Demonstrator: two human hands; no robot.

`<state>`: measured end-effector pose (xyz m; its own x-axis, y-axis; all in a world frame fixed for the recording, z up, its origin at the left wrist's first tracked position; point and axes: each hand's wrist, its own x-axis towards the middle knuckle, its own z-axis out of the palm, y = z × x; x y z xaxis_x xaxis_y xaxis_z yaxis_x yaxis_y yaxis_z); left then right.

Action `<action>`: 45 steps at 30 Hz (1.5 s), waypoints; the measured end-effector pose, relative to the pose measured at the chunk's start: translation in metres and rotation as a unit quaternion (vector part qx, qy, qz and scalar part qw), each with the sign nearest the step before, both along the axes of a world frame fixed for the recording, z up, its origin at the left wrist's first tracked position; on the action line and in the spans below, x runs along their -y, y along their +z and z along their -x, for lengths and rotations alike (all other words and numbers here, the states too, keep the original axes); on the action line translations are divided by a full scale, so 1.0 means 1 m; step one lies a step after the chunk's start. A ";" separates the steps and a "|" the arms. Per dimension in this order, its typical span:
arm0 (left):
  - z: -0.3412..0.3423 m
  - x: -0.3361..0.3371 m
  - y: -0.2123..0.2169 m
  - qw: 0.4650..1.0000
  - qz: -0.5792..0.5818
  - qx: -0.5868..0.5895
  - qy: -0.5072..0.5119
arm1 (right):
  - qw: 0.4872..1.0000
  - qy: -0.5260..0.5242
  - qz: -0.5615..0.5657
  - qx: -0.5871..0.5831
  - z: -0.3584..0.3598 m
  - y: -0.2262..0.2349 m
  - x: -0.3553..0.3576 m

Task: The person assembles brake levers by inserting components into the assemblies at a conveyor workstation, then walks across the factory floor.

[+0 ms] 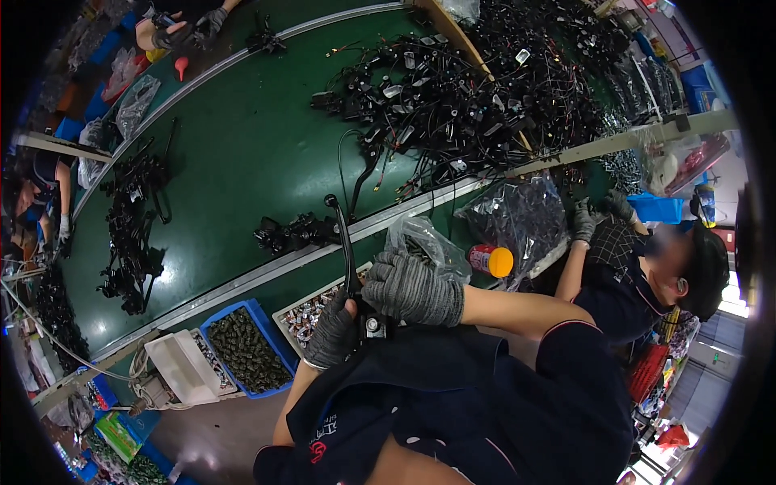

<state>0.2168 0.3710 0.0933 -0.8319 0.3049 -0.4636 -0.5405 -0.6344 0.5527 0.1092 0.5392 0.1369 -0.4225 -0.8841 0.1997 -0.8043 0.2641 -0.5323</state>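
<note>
Gloved hands on a black brake lever at the near edge of the green belt

Both hands wear grey knitted gloves and meet over one part. The left hand [331,333] is clenched around the lower end of a black brake lever [346,246], with the thumb up against its clamp body. The lever's long curved blade stands almost upright and rises toward the far side, with its rounded tip above the belt's rim. The right hand [411,288] lies just to the right of the lever, its fingers curled down over the clamp end; whether it really grips the part or only rests on it, I cannot tell.

Directly beyond the hands there is a clear plastic bag [428,242], and to its right an orange-capped bottle [491,261]. On the near left stands a blue bin [246,350] full of small dark parts, beside a white tray [179,365]. The green conveyor belt [242,153] carries a big heap of black levers with cables [453,105] on the far right. A co-worker's gloved hand [584,220] touches a dark plastic bag [517,218] on the right.
</note>
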 end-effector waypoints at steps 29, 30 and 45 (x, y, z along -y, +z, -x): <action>-0.009 0.024 -0.020 0.972 0.215 -0.085 0.036 | 0.973 -0.002 -0.187 0.138 0.004 -0.012 -0.008; -0.011 0.023 -0.021 0.973 0.213 -0.086 0.032 | 0.973 -0.006 -0.177 0.148 0.001 -0.014 -0.004; -0.027 0.016 -0.026 0.963 -0.166 0.207 0.046 | 0.966 -0.031 -0.175 0.185 -0.012 -0.013 -0.012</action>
<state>0.2436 0.3545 0.0669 -0.6271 0.4268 -0.6516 -0.6039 -0.7948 0.0606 0.1210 0.5511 0.1235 -0.4612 -0.8410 -0.2829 -0.5527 0.5217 -0.6499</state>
